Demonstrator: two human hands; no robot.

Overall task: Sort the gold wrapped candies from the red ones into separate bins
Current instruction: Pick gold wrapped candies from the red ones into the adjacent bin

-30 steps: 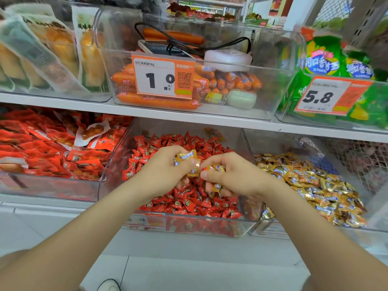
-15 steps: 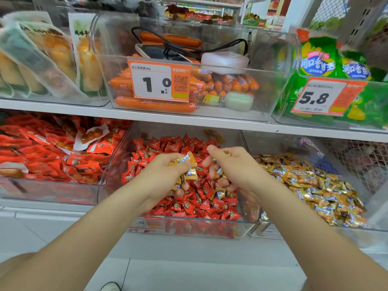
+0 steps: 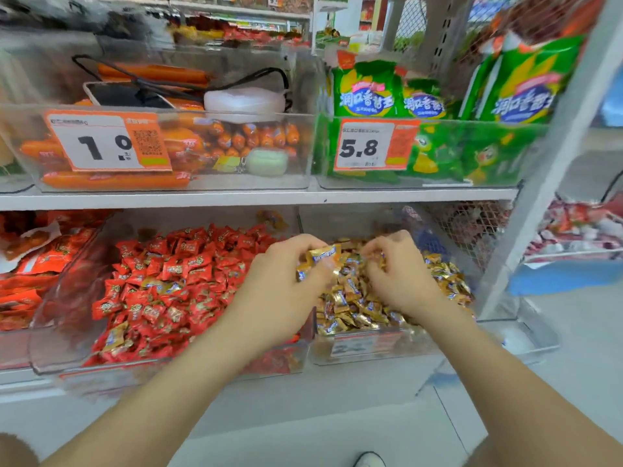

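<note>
1. My left hand grips gold candies just above the left edge of the gold bin.
2. My right hand curls over that bin's pile; whether it grasps anything I cannot tell.
3. Red candies fill the neighbouring bin.

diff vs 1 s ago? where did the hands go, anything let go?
Both hands moved right, from over the red candy bin to the gold candy bin. The left hand still grips its gold candies, now at that bin's left edge. The right hand is curled over the same bin; whether it has released its candies cannot be told. The bins stayed put.
</note>
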